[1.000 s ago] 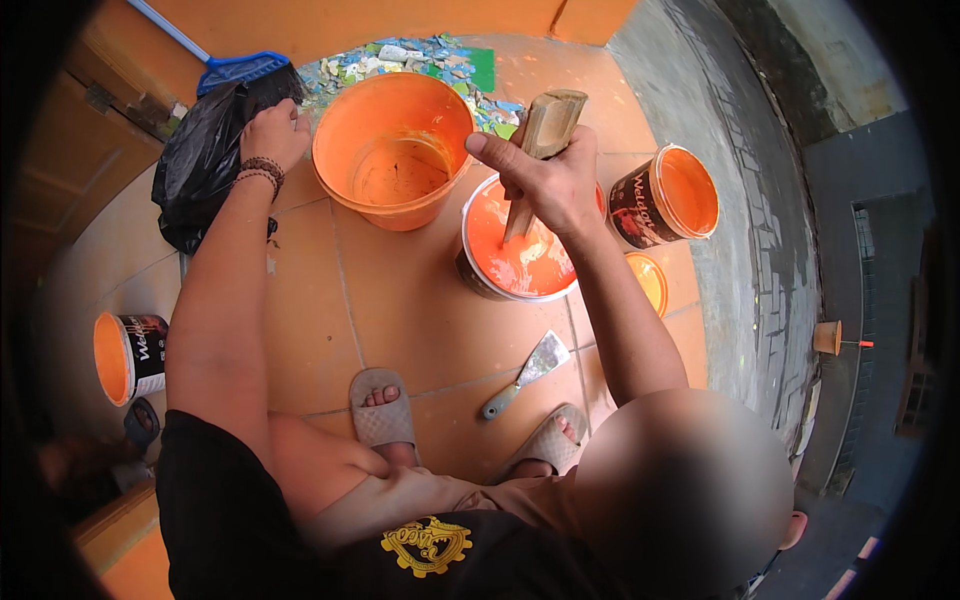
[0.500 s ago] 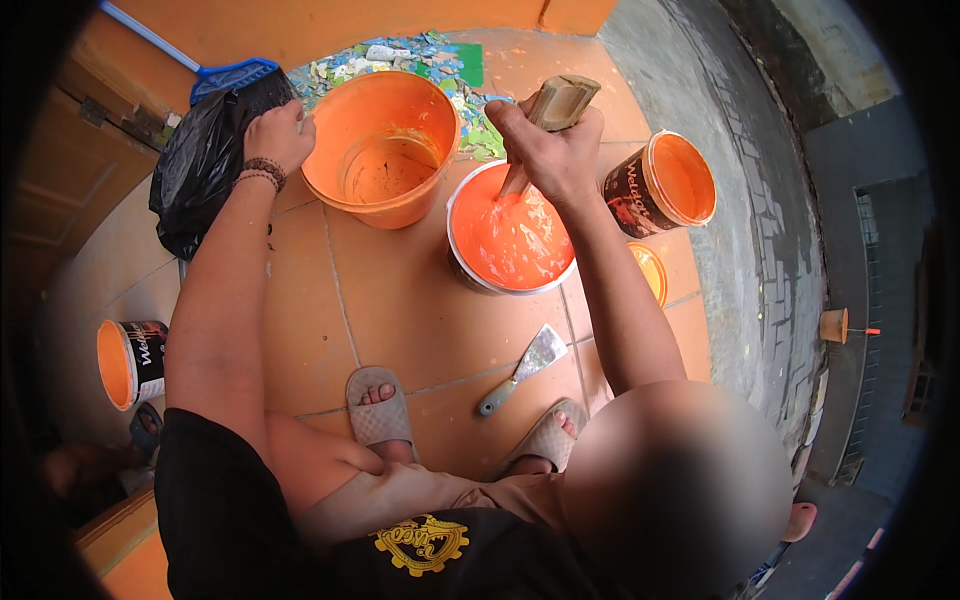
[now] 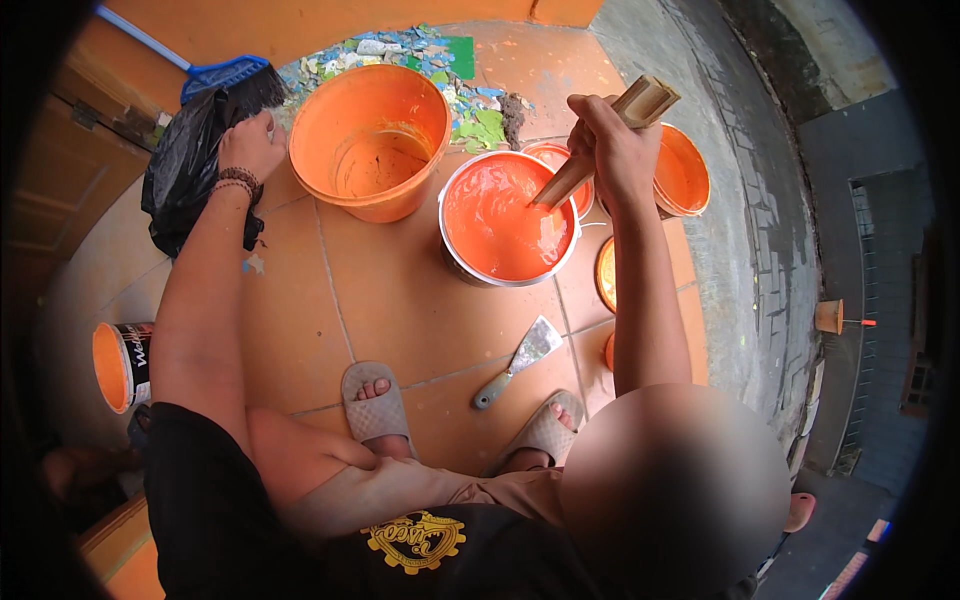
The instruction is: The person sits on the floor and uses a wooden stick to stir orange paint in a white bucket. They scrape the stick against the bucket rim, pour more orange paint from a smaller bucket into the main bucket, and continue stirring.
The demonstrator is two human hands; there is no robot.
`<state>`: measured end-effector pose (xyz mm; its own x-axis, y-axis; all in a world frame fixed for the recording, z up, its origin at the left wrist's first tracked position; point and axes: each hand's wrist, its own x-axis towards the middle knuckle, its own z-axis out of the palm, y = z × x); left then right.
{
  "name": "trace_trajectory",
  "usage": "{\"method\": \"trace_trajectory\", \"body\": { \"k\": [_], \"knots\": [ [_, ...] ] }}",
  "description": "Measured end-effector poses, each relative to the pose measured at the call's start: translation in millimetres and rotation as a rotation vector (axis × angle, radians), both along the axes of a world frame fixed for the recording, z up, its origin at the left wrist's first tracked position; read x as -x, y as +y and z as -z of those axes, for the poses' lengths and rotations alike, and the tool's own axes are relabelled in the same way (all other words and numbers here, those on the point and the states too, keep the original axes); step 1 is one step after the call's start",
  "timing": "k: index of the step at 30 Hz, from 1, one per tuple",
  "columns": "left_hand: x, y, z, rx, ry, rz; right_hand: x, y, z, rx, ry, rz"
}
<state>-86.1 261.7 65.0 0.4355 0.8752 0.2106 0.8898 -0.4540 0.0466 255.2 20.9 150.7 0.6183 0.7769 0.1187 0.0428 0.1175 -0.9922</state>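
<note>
The right hand [image 3: 612,150] is clenched around 1 wooden stick [image 3: 600,140] dipped into 1 metal pail of orange paint [image 3: 500,225]. The left hand [image 3: 250,145], arm outstretched, grips the rim of 1 orange bucket [image 3: 365,140]. 1 scraper [image 3: 520,360] lies near 2 sandalled feet.

stick [image 3: 600,150]: we see bare, matt wood
paint pail [image 3: 508,222]: we see a shiny metal rim, with glossy wet orange paint inside
bucket [image 3: 368,140]: we see smooth orange plastic
scraper [image 3: 518,360]: we see a dull metal blade
floor [image 3: 400,310]: we see matt tile
</note>
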Motion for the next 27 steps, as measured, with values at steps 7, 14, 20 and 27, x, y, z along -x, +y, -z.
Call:
{"method": "trace_trajectory", "body": {
  "k": [7,14,20,27],
  "knots": [
    [-2,0,-1,-0.014,-0.023,0.019,18,-15,0,0.003,0.044,-0.039],
    [-4,-2,-7,-0.003,-0.007,-0.002,51,-15,3,-0.061,0.104,-0.067],
    [-5,-4,-8,-0.013,0.015,-0.003,75,-8,4,-0.040,0.009,-0.132],
    [-4,-7,-7,-0.020,0.012,0.003,77,19,14,-0.199,-0.126,-0.130]
  ]
}}
